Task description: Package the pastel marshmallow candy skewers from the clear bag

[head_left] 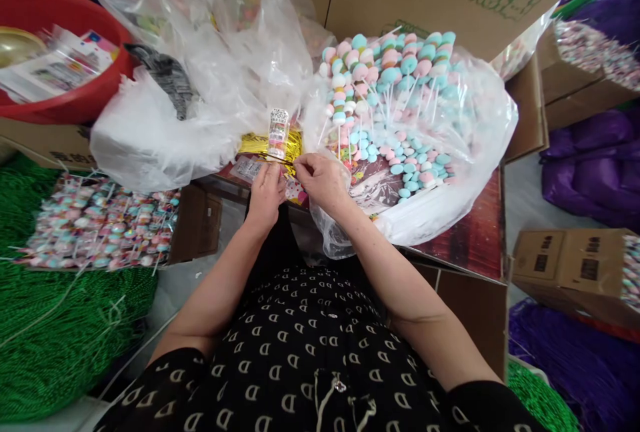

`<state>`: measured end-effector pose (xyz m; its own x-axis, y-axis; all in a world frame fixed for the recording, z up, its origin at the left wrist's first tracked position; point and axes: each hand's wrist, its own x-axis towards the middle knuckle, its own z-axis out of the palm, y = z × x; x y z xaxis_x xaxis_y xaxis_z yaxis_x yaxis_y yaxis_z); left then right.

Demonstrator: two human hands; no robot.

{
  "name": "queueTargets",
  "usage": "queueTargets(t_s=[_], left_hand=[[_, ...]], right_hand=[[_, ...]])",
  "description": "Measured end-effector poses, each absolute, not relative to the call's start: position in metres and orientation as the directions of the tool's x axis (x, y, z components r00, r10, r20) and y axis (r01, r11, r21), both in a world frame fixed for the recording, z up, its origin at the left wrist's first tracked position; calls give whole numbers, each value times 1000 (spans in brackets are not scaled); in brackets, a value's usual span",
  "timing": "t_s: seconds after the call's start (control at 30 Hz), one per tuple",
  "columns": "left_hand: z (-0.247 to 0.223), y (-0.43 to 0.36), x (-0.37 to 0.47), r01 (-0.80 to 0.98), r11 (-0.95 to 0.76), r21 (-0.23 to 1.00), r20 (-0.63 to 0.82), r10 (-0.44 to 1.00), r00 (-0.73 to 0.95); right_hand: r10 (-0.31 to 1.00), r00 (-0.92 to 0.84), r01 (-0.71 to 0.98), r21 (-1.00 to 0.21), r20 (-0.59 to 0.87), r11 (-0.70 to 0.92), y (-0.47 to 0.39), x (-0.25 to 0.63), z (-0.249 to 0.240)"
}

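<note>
Fingers (271, 173) of the person's left hand (265, 199) pinched on the near end of a labelled packet (278, 131) – packet projects just beyond the fingertips, away from the body. Right hand (327, 182) just beside; its fingertips are at the end of a thin dark strip (281, 161) crossing the packet's near end – can't tell if they grip it. Gold ties (254, 145) lie beneath and around the packet. Clear plastic bag (475, 139) with pastel candy sticks (390, 77) sits to the right on the red-brown surface (480, 239).
</note>
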<state>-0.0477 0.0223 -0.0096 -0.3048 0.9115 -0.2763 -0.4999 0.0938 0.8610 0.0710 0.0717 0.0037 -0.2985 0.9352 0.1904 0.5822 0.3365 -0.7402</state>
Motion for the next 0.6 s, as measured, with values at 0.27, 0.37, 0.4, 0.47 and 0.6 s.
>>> queueTargets(t_s=[0.27, 0.37, 0.4, 0.47, 0.6], left_hand=[[-5, 18, -50, -545, 105, 832, -333, 880, -339], [-3, 13, -47, -552, 119, 825, -334, 891, -308], [-2, 12, -46, -549, 119, 828, -329, 895, -302], [-2, 9, -44, -539, 109, 835, -309, 904, -296], [-4, 5, -39, -531, 68, 845, -254, 924, -286]], right_hand=[[979, -163, 562, -804, 122, 194, 78, 84, -1], [982, -142, 658, -729, 128, 190, 82, 84, -1], [977, -159, 678, -704, 141, 211, 82, 84, 0], [961, -206, 668, -692, 184, 275, 77, 84, 3], [935, -299, 478, -817, 193, 322, 57, 89, 7]])
